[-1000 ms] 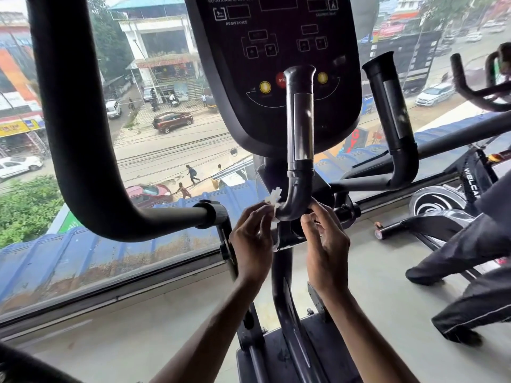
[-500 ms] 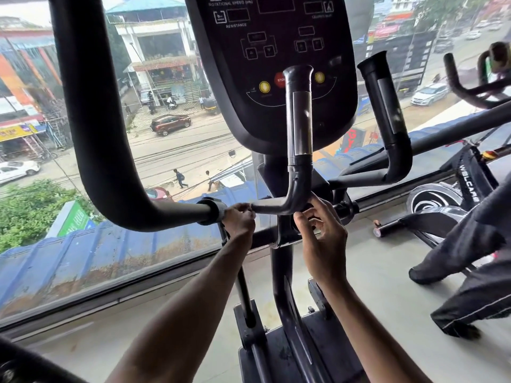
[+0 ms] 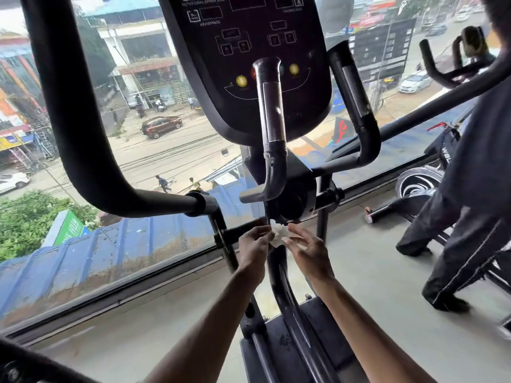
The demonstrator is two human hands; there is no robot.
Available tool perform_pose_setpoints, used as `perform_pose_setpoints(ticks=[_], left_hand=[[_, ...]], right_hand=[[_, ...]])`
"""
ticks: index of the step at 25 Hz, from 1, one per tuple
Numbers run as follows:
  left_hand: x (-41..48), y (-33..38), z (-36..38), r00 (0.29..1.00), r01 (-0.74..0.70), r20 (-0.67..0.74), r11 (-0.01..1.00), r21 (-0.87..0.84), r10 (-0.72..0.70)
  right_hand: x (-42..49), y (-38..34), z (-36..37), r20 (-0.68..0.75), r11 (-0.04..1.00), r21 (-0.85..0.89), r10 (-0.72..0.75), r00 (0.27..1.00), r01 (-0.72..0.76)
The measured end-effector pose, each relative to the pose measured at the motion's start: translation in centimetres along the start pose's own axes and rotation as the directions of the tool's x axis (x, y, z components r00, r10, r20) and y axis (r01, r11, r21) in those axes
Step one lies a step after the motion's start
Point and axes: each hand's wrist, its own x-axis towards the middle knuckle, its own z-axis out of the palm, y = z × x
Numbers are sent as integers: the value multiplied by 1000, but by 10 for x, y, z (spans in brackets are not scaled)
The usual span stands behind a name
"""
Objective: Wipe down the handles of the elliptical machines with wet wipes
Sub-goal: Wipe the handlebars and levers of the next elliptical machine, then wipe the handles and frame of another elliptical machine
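The elliptical's inner left handle (image 3: 270, 120) rises in front of the black console (image 3: 243, 42), and the inner right handle (image 3: 355, 106) stands beside it. A thick moving handle (image 3: 83, 128) curves down on the left. Both hands are below the inner left handle, clear of it. My left hand (image 3: 253, 244) pinches a small crumpled white wet wipe (image 3: 277, 233). My right hand (image 3: 308, 248) has loosely spread fingers whose tips touch the wipe's right edge.
A person in dark trousers (image 3: 467, 217) stands close on the right beside another machine (image 3: 420, 183). A large window (image 3: 138, 150) runs straight ahead, with a street below. The elliptical's post and base (image 3: 287, 327) sit between my forearms.
Both hands have come off the bend of the inner left handle and dropped lower. The wipe, hidden half a second ago, shows between them again. The view has shifted left and closer.
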Motion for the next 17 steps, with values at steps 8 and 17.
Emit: perform_pose_setpoints(ticks=[8, 17], left_hand=[[-44, -18, 30, 898, 104, 433, 994, -34, -79], [-68, -59, 80, 854, 168, 465, 969, 180, -234]], right_hand=[[-25, 35, -46, -169, 996, -59, 50, 984, -61], [-69, 57, -104, -411, 976, -87, 148, 900, -200]])
